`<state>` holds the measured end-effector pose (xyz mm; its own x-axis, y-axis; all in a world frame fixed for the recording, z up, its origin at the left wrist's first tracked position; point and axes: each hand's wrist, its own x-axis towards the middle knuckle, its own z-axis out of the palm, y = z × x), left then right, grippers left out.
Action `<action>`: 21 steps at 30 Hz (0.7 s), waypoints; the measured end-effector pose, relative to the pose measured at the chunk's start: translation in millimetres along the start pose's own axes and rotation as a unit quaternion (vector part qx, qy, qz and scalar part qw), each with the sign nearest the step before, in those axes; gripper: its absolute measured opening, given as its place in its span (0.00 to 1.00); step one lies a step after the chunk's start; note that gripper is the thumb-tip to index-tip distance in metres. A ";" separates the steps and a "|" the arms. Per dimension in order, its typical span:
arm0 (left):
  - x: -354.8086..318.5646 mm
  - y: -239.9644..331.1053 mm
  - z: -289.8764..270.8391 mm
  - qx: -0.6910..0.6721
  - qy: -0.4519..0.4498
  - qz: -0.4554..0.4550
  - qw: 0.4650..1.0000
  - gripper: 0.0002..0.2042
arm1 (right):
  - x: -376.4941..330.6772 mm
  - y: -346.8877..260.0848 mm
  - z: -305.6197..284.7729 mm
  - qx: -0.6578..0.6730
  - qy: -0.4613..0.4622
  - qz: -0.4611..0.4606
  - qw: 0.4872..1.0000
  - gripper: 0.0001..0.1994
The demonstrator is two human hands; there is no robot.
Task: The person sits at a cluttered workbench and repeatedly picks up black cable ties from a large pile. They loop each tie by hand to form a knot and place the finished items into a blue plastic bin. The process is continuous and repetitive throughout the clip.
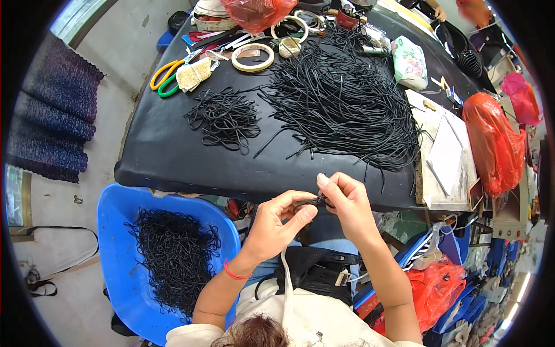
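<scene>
Two hands meet just in front of the near edge of the black counter (167,162), working one short black cord (312,202) between them. The left hand (277,222) is closed in a pinch, thumb and forefinger clamped on one end of the cord, the wrist with its red band (234,272) angled inward so the piece lies level. The right hand (347,202) is likewise curled shut, its fingertips gripping the other end from above; held so, the cord sits taut and close to the body, where fine finger work is easiest to see.

On the counter, straight ahead of the hands, lies a large loose heap of black cord lengths (347,104), within easy reach of the right hand. Left of it, well apart, sits a smaller pile of looped cords (224,117), kept separate from the straight ones. Below the counter on the person's left, a blue tub (115,231) holds a dense mass of similar black loops (173,254), low enough to drop pieces into.

Farther back, out of the working space, lie yellow-and-green handled scissors (165,75), a roll of tape (252,57) and a red plastic bag (257,13). Another red bag (494,144) rests at the counter's right end beside a sheet of white paper (445,156).
</scene>
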<state>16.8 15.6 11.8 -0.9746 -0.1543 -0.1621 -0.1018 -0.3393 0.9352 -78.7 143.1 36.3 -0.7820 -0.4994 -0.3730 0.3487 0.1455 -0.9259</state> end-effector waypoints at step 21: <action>9.6 -5.5 34.1 0.338 0.231 0.239 0.881 0.03 | -16.6 14.4 22.0 0.098 0.077 -0.093 0.988 0.07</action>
<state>1.2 47.7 15.9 -0.7691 -0.5433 0.3366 0.0514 0.4724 0.8799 -49.4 134.6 30.5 -0.9058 -0.3640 -0.2167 0.2735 -0.1118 -0.9554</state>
